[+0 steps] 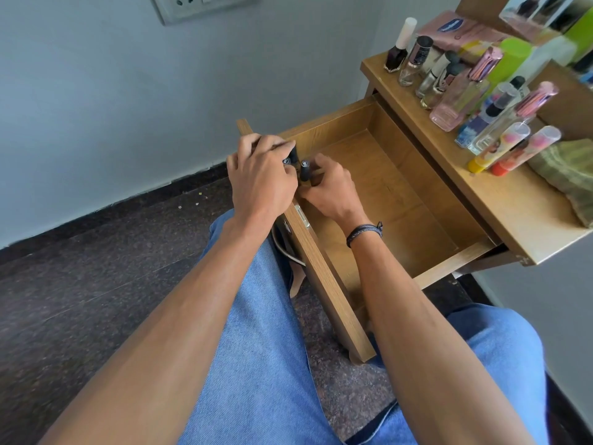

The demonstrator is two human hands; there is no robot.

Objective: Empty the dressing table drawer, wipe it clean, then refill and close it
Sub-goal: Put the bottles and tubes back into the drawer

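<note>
The wooden drawer [401, 200] stands pulled out from the dressing table [500, 200], its floor mostly bare. In its near left corner stand small bottles with dark caps [304, 170]. My left hand [263, 178] reaches over the drawer front and its curled fingers hold one or two of these bottles. My right hand [330, 187], inside the drawer, pinches the dark-capped bottle beside it. The bottles' bodies are mostly hidden behind my fingers.
On the table top stand several nail polish and perfume bottles [449, 78], two coloured tubes [510, 150], a green container [510, 59] and a folded greenish cloth [568, 175]. My knees in blue jeans [256, 348] sit under the drawer front. A wall socket [199, 4] is above.
</note>
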